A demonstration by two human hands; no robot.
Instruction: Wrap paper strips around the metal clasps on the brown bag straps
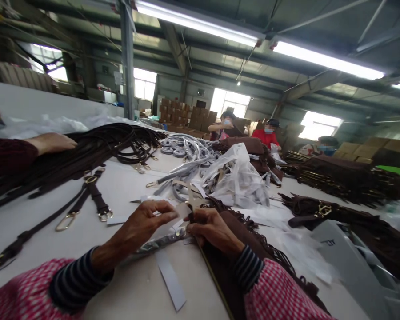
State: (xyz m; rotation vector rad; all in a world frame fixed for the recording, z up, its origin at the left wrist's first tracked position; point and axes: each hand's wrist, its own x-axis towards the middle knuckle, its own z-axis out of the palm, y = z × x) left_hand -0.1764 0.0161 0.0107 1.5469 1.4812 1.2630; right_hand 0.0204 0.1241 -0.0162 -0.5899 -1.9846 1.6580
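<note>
At the middle of the table, my left hand [156, 218] pinches a small pale piece [183, 210] between thumb and fingers. Close beside it on the right, my right hand [211, 226] is closed on the end of a dark strap, partly hidden by the fingers. A dark brown fringed bag [243, 240] lies under and beyond my right hand. Below my hands a strap wrapped in clear plastic [160, 243] with a metal end rests on the table, and a white paper strip [170, 280] lies nearer to me.
Brown straps with buckles [95, 195] and a strap pile [120, 138] lie left, where another person's hand [55, 143] rests. Wrapped straps [190, 149] and clear plastic [240, 178] are ahead. A grey bin [346, 253] and stacked brown goods [340, 173] stand right. Masked people work beyond.
</note>
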